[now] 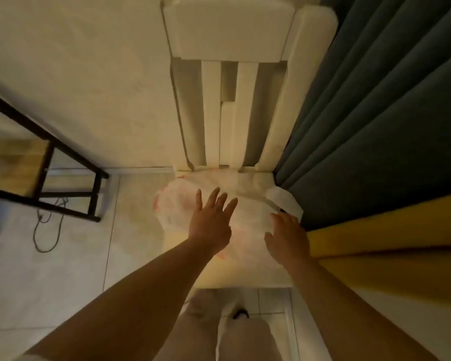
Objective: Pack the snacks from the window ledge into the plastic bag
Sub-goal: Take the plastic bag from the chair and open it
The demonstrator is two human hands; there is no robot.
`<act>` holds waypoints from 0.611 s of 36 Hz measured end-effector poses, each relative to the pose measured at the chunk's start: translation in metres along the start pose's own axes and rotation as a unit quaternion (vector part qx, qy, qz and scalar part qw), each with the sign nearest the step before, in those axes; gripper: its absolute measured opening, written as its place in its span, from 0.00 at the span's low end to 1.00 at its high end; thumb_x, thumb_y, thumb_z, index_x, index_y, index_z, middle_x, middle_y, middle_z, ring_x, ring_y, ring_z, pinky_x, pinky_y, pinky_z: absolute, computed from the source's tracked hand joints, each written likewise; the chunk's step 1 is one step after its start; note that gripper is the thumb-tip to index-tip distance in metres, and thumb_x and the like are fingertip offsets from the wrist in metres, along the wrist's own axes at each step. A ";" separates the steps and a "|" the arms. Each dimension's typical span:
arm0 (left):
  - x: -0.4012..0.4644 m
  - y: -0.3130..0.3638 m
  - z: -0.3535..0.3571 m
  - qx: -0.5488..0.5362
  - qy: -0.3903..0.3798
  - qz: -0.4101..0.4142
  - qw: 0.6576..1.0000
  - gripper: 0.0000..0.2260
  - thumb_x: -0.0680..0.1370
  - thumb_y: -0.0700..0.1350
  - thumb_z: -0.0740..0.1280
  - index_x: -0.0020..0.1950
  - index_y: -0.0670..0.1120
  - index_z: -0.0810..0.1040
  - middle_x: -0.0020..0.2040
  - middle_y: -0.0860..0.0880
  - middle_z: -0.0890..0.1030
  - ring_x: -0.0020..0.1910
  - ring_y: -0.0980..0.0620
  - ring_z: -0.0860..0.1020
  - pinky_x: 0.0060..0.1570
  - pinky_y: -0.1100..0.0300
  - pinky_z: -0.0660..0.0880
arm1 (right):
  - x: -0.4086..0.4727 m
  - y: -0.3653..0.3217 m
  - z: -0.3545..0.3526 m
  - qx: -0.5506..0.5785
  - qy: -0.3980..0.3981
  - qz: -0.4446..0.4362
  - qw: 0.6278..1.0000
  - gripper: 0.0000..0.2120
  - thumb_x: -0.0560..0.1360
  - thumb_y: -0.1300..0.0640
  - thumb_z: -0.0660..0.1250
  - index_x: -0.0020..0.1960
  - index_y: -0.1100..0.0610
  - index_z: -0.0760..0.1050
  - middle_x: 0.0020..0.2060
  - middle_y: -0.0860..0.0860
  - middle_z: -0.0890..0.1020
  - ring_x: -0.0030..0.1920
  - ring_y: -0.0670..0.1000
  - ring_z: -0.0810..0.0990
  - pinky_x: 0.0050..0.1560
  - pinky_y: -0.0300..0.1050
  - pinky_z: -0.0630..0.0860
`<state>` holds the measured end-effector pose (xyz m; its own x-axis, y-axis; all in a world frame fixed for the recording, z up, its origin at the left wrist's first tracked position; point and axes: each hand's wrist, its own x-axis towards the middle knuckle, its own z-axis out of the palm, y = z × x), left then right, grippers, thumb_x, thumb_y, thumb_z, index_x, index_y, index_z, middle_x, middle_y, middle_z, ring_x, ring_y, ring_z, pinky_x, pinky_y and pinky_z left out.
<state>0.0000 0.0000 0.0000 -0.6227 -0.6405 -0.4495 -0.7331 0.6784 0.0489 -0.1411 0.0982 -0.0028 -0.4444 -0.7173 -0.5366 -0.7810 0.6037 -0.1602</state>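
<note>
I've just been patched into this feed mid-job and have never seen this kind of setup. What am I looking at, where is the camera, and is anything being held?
There is no machine here: a person works with bare hands. The single picture comes from a camera worn on their head, looking steeply down, so you see both forearms and their legs at the bottom.

Below them stands a white chair with a slatted back. On its seat lies a crumpled white plastic bag with reddish print. The left hand reaches over the bag with fingers spread, holding nothing. The right hand rests at the bag's right edge; whether it grips is unclear. A dark curtain hangs on the right, a black-framed table on the left. No snacks are visible.
</note>
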 end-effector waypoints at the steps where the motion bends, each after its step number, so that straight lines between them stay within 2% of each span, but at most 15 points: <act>1: 0.011 -0.002 0.001 0.009 -0.005 0.007 1.000 0.30 0.80 0.54 0.56 0.78 0.53 0.45 0.79 0.48 0.48 0.77 0.46 0.40 0.70 0.40 0.35 | 0.013 0.001 0.000 0.012 -0.001 0.002 1.000 0.23 0.79 0.49 0.57 0.73 0.52 0.60 0.72 0.51 0.64 0.72 0.54 0.62 0.71 0.50 0.64; 7: 0.069 -0.008 0.027 0.041 -0.050 0.039 0.997 0.28 0.80 0.52 0.56 0.78 0.52 0.48 0.79 0.47 0.49 0.77 0.46 0.40 0.70 0.39 0.35 | 0.086 0.004 0.012 0.015 -0.011 0.014 1.000 0.23 0.79 0.53 0.57 0.73 0.53 0.61 0.71 0.52 0.66 0.70 0.55 0.63 0.69 0.50 0.64; 12: 0.101 -0.017 0.042 0.065 -0.070 0.044 0.994 0.27 0.80 0.51 0.56 0.78 0.51 0.51 0.78 0.47 0.51 0.77 0.46 0.41 0.70 0.39 0.34 | 0.141 0.011 0.019 -0.016 0.011 0.001 1.000 0.24 0.78 0.58 0.58 0.74 0.54 0.59 0.72 0.52 0.63 0.72 0.55 0.60 0.69 0.48 0.62; 15: 0.115 -0.023 0.048 0.068 -0.074 0.037 0.994 0.27 0.80 0.52 0.56 0.77 0.50 0.52 0.78 0.47 0.52 0.77 0.46 0.42 0.70 0.39 0.34 | 0.164 0.018 0.026 -0.015 0.026 0.028 0.999 0.29 0.77 0.58 0.61 0.75 0.54 0.54 0.73 0.53 0.61 0.73 0.55 0.59 0.70 0.50 0.61; 18: 0.126 -0.024 0.049 0.054 -0.074 0.021 0.996 0.26 0.80 0.52 0.56 0.77 0.50 0.53 0.78 0.47 0.53 0.77 0.46 0.43 0.70 0.39 0.34 | 0.179 0.028 0.033 -0.035 -0.010 0.074 0.997 0.35 0.76 0.54 0.63 0.77 0.55 0.49 0.73 0.56 0.60 0.73 0.57 0.57 0.71 0.52 0.59; 20: 0.130 -0.023 0.048 0.040 -0.069 0.014 0.997 0.26 0.80 0.51 0.55 0.77 0.50 0.54 0.77 0.47 0.54 0.77 0.47 0.43 0.71 0.40 0.35 | 0.185 0.035 0.038 -0.033 -0.031 0.108 0.993 0.31 0.76 0.53 0.63 0.75 0.58 0.56 0.71 0.58 0.65 0.71 0.59 0.62 0.69 0.53 0.63; 22: 0.133 -0.021 0.045 0.024 -0.067 0.009 0.997 0.25 0.80 0.51 0.55 0.77 0.50 0.54 0.77 0.47 0.55 0.77 0.47 0.44 0.71 0.40 0.36 | 0.183 0.036 0.035 -0.030 -0.048 0.105 0.993 0.20 0.77 0.57 0.60 0.69 0.59 0.68 0.66 0.59 0.72 0.66 0.60 0.69 0.65 0.50 0.68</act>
<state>-0.0556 -0.0831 -0.1010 -0.5915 -0.5764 -0.5639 -0.7060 0.7080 0.0169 -0.2352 0.0008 -0.1361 -0.5591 -0.5390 -0.6300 -0.7012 0.7129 0.0124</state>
